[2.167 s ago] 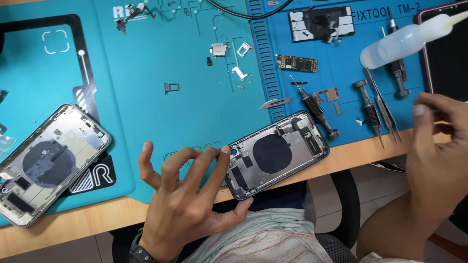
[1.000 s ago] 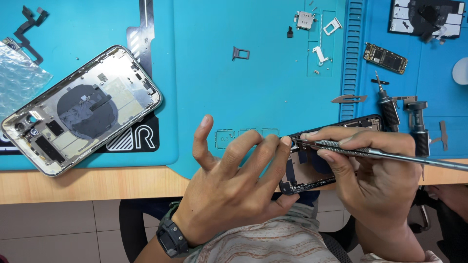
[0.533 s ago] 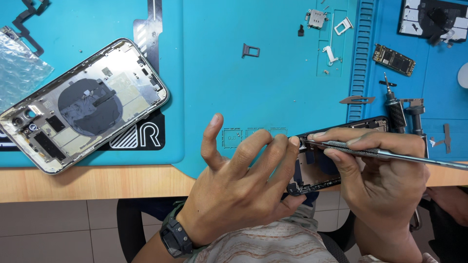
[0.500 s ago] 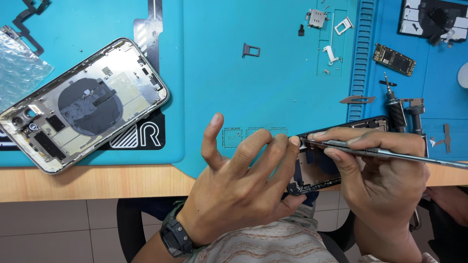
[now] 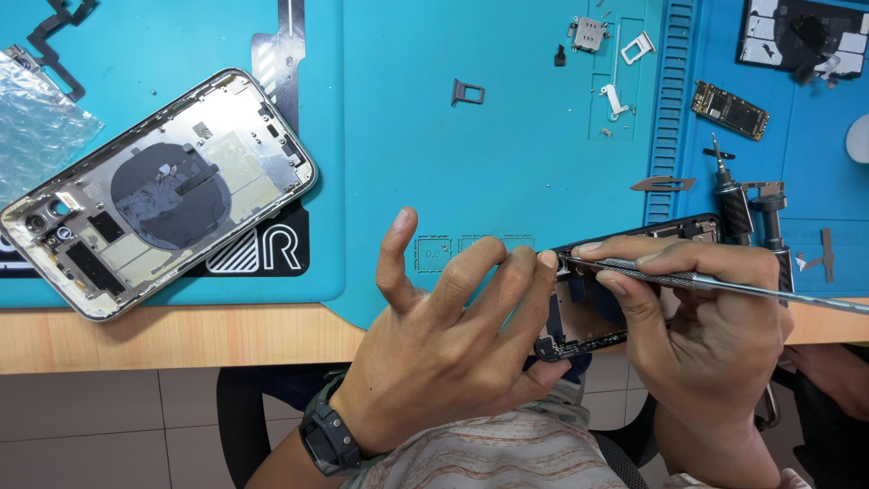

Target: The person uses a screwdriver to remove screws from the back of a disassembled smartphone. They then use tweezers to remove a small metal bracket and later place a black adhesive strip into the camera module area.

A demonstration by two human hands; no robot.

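Note:
My left hand (image 5: 453,349) grips the near end of a dark opened phone housing (image 5: 588,308) that hangs over the front edge of the blue work mat (image 5: 507,163). My right hand (image 5: 701,340) holds a thin metal pry tool (image 5: 715,281) like a pen, its tip touching the housing's upper left corner by my left fingertips. Both hands hide most of the housing.
A second opened phone housing (image 5: 154,195), silver-rimmed, lies on the mat at left beside bubble wrap (image 5: 41,136). Small parts lie at the back: a SIM tray (image 5: 467,91), brackets (image 5: 615,95), a circuit board (image 5: 730,110). Screwdrivers (image 5: 738,208) lie at right. The wooden table edge (image 5: 181,335) runs along the front.
My right hand came in from the right with the metal tool and set its tip on the dark housing, which my left hand now grips. The view shifted right.

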